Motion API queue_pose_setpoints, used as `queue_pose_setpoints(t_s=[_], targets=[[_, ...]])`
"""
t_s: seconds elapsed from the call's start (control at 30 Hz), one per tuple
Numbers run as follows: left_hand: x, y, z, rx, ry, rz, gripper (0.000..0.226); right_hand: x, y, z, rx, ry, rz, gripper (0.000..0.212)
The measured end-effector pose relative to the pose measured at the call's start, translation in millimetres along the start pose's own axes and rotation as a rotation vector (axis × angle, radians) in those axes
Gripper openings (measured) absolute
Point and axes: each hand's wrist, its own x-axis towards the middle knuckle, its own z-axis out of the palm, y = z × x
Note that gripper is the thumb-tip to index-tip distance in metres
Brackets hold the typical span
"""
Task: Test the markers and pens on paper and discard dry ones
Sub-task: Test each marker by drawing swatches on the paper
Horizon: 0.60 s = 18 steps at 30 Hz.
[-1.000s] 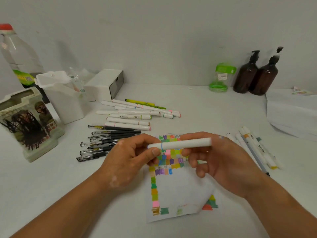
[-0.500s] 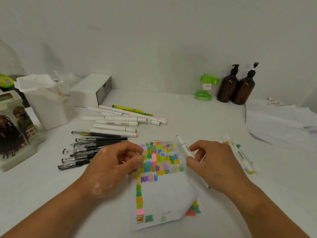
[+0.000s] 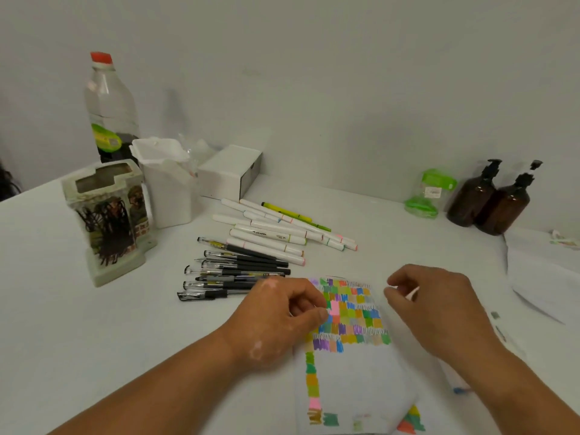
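Observation:
The test paper (image 3: 354, 372), covered in coloured swatches, lies in front of me on the white table. My left hand (image 3: 282, 315) rests on the paper's left edge with thumb and fingers pinched, apparently on a small marker cap. My right hand (image 3: 436, 306) hovers over the paper's upper right corner, closed on a white marker (image 3: 411, 292) of which only a short piece shows. A blue-tipped end (image 3: 458, 390) pokes out below my right wrist. Several white markers (image 3: 273, 237) and black gel pens (image 3: 238, 271) lie in rows behind the paper.
At the back left stand a decorated pen holder (image 3: 106, 221), a white container (image 3: 166, 180), a plastic bottle (image 3: 110, 114) and a white box (image 3: 230, 172). At the back right are a green-lidded jar (image 3: 430, 193) and two brown pump bottles (image 3: 489, 199). Loose markers (image 3: 499, 328) and paper sheets (image 3: 546, 277) lie to the right.
The cap came off the white marker that both hands held. My hands then parted and dropped to the paper, the right one bringing the marker down. The view swung left.

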Motion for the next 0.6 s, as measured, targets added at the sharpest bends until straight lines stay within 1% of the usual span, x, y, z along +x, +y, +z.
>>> queue_pose_setpoints(t_s=[0.07, 0.13, 0.23, 0.3, 0.37, 0.47, 0.6], targets=[[0, 0, 1, -0.003, 0.003, 0.004, 0.004, 22, -24, 9, 0.023, -0.038, -0.111, 0.01], [0, 1, 1, -0.007, 0.003, 0.011, 0.005, 49, -47, 22, 0.025, -0.047, -0.204, 0.017], [0, 1, 0, -0.001, -0.003, 0.02, 0.006, 85, -75, 41, -0.062, -0.084, -0.309, 0.024], [2, -1, -1, -0.013, 0.001, 0.015, 0.006, 103, -87, 52, -0.154, -0.118, -0.363, 0.024], [3, -2, -2, -0.028, 0.004, 0.014, 0.007, 114, -94, 62, -0.227, -0.143, -0.393, 0.023], [3, -4, -3, -0.043, -0.004, 0.026, 0.007, 122, -99, 76, -0.29, -0.187, -0.406, 0.031], [4, -4, -3, -0.059, -0.011, 0.024, 0.007, 124, -100, 88, -0.374, -0.165, -0.446, 0.03]])
